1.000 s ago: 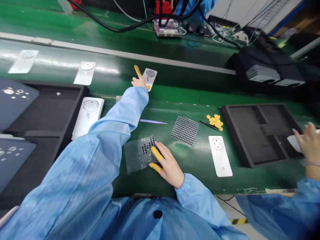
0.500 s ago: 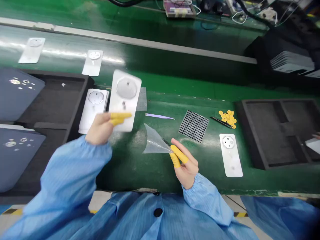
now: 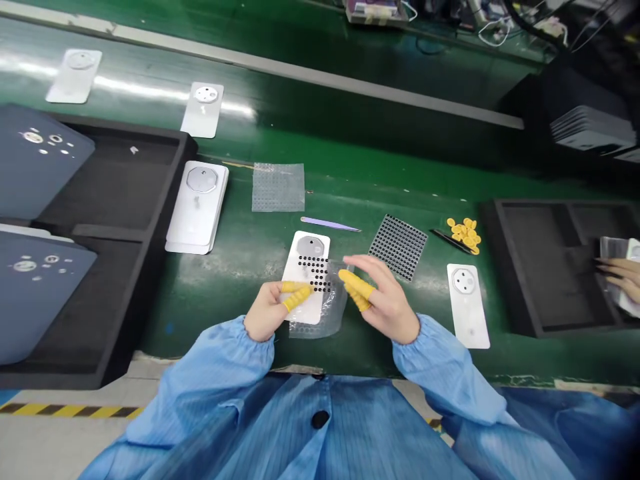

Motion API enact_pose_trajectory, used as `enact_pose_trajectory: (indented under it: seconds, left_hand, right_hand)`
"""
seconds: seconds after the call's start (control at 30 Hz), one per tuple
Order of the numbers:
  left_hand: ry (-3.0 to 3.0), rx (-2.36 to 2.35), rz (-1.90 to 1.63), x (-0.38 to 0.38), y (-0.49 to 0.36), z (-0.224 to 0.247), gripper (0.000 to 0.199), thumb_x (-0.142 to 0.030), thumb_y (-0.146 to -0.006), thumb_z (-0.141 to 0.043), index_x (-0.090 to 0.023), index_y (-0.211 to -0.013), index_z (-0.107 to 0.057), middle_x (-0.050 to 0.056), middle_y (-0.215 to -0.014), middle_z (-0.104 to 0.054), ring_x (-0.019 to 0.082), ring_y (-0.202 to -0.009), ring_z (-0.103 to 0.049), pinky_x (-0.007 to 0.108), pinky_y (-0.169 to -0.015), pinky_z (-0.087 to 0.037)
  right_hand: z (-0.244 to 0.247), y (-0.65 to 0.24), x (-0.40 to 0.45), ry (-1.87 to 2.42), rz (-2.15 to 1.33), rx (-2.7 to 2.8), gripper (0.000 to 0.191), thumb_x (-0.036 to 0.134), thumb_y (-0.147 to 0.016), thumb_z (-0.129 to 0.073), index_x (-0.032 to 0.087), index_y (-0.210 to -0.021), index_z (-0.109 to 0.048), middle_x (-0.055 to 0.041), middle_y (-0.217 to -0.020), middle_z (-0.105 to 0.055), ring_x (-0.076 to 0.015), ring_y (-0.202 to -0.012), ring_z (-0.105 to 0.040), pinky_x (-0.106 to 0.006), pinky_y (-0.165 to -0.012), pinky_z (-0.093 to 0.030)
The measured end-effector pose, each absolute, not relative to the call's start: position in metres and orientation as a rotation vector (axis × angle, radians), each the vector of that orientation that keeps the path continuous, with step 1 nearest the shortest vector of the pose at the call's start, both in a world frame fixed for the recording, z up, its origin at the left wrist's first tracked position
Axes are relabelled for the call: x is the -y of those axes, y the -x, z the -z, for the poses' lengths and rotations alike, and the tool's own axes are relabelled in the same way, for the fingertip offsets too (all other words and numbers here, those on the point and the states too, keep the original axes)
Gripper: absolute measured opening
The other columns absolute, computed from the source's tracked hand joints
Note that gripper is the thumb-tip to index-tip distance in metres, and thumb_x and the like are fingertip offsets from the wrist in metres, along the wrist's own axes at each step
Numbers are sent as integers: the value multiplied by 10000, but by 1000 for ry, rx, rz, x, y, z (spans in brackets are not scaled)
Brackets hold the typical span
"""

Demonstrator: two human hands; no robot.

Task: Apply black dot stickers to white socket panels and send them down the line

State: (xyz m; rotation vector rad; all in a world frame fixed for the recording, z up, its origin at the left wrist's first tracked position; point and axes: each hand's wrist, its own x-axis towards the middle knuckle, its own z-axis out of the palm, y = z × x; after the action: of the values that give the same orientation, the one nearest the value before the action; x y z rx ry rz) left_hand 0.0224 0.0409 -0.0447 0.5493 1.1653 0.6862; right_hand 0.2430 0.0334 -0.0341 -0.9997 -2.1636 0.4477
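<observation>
My left hand, with yellow finger cots on its thumb and finger, grips a white phone back cover low over the bench. Across the cover's right side lies a clear plastic sheet bearing several rows of black dots. At its upper right edge, my right hand, also in yellow finger cots, pinches the sheet. Purple tweezers lie just beyond the cover. A fuller sheet of black dots rests beyond my right hand.
Stacked white covers lie beside the left black tray. A clear dotted sheet lies behind. To the right are yellow finger cots, black tweezers, another cover and a black tray, where another person's hand reaches.
My left hand has brought the white cover down and right to the middle. The clear sheet, curled before, now spreads over it. Another person's hand has come farther into view at right.
</observation>
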Motion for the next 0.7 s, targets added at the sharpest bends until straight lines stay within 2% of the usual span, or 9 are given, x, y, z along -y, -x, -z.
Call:
enact_pose_trajectory:
  seconds: [0.1, 0.17, 0.37, 0.57, 0.7]
  left_hand:
    - [-566, -1173, -762, -31, -28, 51, 357, -408, -508, -879, -159, -744, -783, 48, -728, -771, 150, -623, -693, 233, -647, -563]
    - [-586, -1180, -791, -27, -28, 55, 369, -432, -532, -864, -150, -757, -783, 54, -742, -771, 164, -634, -695, 251, -657, -570]
    - [-681, -1222, -772, -24, -26, 62, 400, -439, -616, -812, -116, -850, -781, 102, -773, -770, 243, -673, -715, 366, -687, -594]
    - [-880, -1324, -806, -24, -22, 61, 308, -336, -592, -824, -130, -818, -782, 113, -924, -768, 312, -945, -695, 433, -952, -508]
    - [-1005, -1349, -800, -26, -18, 64, 237, -288, -643, -773, -153, -837, -785, 108, -986, -760, 312, -990, -683, 431, -977, -494]
  right_hand:
    - [42, -219, -28, 997, -497, 2068, 335, 52, -832, -574, 168, -1147, -581, -129, -1087, -635, -225, -1040, -582, -433, -863, -554]
    - [49, -206, -25, 972, -540, 2083, 284, 51, -855, -533, 145, -1116, -591, -138, -1052, -635, -215, -992, -593, -396, -813, -570]
    - [65, -201, -20, 999, -563, 2074, 290, 64, -887, -471, 119, -1152, -575, -164, -1128, -613, -208, -1047, -609, -354, -854, -579]
    - [79, -193, -17, 1036, -656, 1974, 253, 109, -905, -490, 152, -1143, -563, -139, -1114, -627, -187, -1030, -624, -339, -857, -575]
    - [87, -188, -16, 1065, -702, 1918, 248, 117, -909, -491, 153, -1149, -543, -144, -1151, -603, -186, -1080, -599, -348, -916, -545]
